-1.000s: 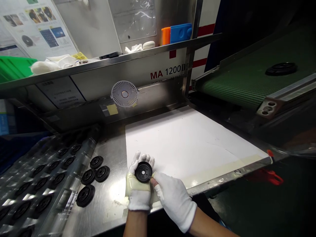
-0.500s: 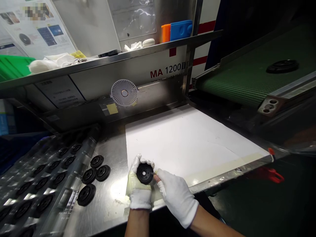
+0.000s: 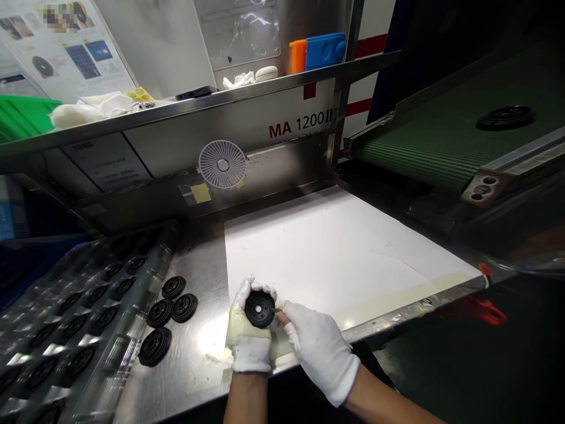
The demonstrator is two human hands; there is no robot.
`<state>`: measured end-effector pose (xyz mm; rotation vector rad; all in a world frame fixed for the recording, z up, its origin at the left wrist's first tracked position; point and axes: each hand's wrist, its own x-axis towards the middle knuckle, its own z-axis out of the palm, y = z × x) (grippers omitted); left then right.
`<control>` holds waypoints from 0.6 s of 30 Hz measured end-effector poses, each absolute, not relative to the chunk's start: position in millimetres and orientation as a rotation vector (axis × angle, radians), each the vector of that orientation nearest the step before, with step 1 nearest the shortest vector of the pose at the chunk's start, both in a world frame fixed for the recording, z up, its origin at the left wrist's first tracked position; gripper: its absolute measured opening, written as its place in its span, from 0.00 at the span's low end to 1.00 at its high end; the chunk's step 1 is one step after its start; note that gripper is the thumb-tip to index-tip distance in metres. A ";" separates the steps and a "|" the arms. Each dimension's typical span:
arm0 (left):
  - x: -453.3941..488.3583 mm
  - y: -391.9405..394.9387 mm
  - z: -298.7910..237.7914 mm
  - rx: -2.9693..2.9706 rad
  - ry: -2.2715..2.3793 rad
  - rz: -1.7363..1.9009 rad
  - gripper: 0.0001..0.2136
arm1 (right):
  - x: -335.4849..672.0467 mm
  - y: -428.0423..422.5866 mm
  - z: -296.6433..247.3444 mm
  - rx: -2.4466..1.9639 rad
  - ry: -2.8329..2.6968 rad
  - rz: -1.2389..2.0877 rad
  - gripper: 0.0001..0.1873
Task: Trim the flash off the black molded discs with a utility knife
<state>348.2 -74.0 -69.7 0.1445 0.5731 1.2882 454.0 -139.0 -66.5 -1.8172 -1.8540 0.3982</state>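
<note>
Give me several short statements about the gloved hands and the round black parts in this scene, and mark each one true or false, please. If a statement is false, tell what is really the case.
1. The left hand, in a white glove, holds a round black ribbed disc. True.
2. Only two loose black discs lie on the steel table. False: four lie there, to the left of the hands.
3. A clear plastic tray of black discs sits on the white sheet. False: it lies to the left of the sheet.
4. A black disc lies on the green ribbed belt. True.
5. The right hand wears a blue glove. False: the glove is white.
</note>
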 end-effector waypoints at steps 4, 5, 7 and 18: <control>351.0 -72.4 -66.6 0.025 0.610 1.317 0.04 | 447.0 -142.1 -73.7 -1.796 -1.849 0.403 0.10; 352.1 -72.6 -66.2 0.023 0.611 1.331 0.04 | 444.8 -142.9 -75.1 -1.789 -1.850 0.403 0.11; 353.5 -74.4 -65.9 0.032 0.609 1.379 0.04 | 441.5 -143.9 -76.4 -1.788 -1.858 0.400 0.13; 345.3 -81.6 -73.1 0.138 0.650 1.310 0.12 | 450.9 -143.2 -75.1 -1.834 -1.822 0.458 0.10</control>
